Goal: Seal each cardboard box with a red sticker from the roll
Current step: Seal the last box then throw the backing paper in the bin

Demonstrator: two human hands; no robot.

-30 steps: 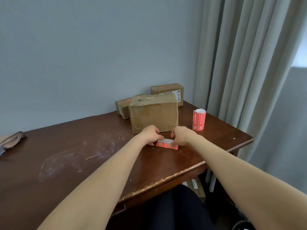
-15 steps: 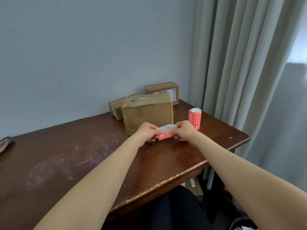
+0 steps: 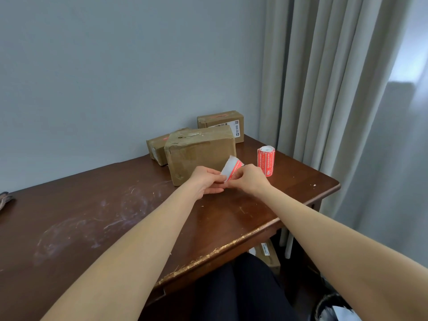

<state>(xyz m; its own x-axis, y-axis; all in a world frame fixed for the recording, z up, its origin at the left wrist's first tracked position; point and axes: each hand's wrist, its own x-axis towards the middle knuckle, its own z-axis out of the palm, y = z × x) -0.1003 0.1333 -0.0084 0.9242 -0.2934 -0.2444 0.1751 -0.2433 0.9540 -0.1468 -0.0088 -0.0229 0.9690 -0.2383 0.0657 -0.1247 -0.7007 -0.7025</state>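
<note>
A red sticker [image 3: 232, 168] with white backing is held up just above the table, in front of the big cardboard box [image 3: 201, 151]. My left hand [image 3: 206, 179] pinches its lower left end and my right hand [image 3: 250, 179] pinches its right edge. The sticker curls upward between them. The red sticker roll [image 3: 266, 160] stands upright to the right of the hands. Two smaller boxes sit behind the big one: one at the left [image 3: 156, 148], one at the back right [image 3: 221, 121] with a red sticker on top and a barcode label.
The dark wooden table [image 3: 97, 212] has white scuff marks on its left half and a chipped front edge. A grey curtain [image 3: 324, 89] hangs at the right. Another box [image 3: 268, 256] lies on the floor under the table. A brown object [image 3: 4, 198] is at the far left edge.
The sticker has come up off the table. It is now tilted and curled between both hands, with its white backing showing.
</note>
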